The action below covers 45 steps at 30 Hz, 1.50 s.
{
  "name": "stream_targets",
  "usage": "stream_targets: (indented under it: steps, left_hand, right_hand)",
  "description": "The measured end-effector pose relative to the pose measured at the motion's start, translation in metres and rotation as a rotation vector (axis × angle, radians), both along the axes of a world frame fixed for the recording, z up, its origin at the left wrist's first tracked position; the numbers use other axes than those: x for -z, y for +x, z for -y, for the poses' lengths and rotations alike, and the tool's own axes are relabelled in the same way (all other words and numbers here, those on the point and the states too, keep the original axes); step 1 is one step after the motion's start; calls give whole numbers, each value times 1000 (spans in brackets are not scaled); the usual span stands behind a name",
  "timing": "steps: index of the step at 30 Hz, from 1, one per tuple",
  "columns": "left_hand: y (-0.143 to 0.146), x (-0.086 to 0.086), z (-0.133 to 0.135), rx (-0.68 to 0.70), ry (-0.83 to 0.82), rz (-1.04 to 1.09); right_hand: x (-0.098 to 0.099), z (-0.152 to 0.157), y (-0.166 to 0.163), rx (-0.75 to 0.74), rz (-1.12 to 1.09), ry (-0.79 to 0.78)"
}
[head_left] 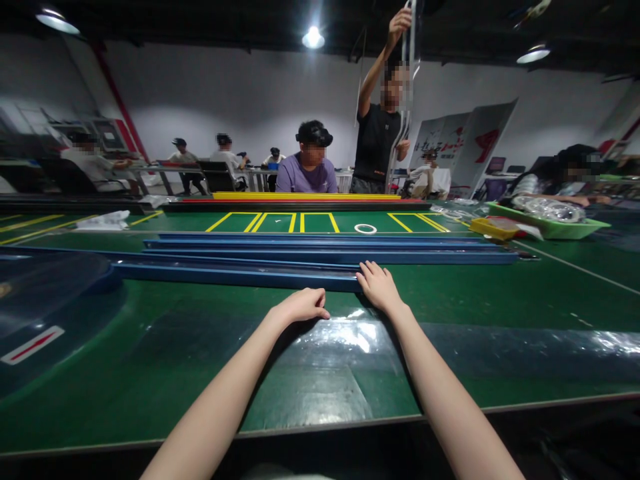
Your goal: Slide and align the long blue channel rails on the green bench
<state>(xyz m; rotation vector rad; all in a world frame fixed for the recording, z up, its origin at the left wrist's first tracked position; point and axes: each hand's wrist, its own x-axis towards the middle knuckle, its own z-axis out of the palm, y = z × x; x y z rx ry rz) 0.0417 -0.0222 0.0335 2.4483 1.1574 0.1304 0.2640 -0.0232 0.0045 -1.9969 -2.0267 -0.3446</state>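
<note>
A long blue channel strip point(240, 275) lies across the green table, its right end under my right hand point(379, 285). The fingers of that hand curl over the strip's end. My left hand point(304, 305) is just in front of the strip, its fingers bent together by the edge of a clear plastic sheet point(350, 337). Whether anything is pinched in the left hand is hidden. The sheet lies flat and shiny beneath both wrists, stretching to the right. Behind the first strip, more blue channel strips point(430, 256) rest side by side.
A dark rolled sheet with a red arrow label point(33, 345) is at left. Farther back are a white ring point(365, 229), yellow and red strips point(305, 197), a yellow tray point(495, 228) and a green tray point(565, 230). Several people are beyond; one standing person point(377, 143) holds up long strips.
</note>
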Motion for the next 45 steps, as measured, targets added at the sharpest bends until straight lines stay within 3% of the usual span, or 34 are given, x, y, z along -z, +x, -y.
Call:
stream_targets:
  steps: [4,9,13,19,26,29,38,45]
  left_hand:
    - [-3,-3,0,-80,88,0]
    - [-3,-8,3,-125,261,-23]
    - [-2,-11,4,-139,423,-14]
    - [-5,-11,2,-173,610,-41]
    - [-8,-12,1,-209,796,-9]
    - [-10,-14,0,-234,824,3]
    - [-16,-17,-3,-233,790,40]
    - [-18,-17,-2,-310,863,66]
  right_hand:
    - [-4,4,1,-21,8,79]
    - [-28,16,-2,-101,-7,212]
    - [-44,27,-8,-30,25,124]
    - [-47,34,-8,19,47,-87]
    - [-46,34,-5,-63,16,-146]
    - [-45,32,-1,-61,-8,-49]
    - [-38,27,12,85,49,515]
    - [-30,26,11,169,58,556]
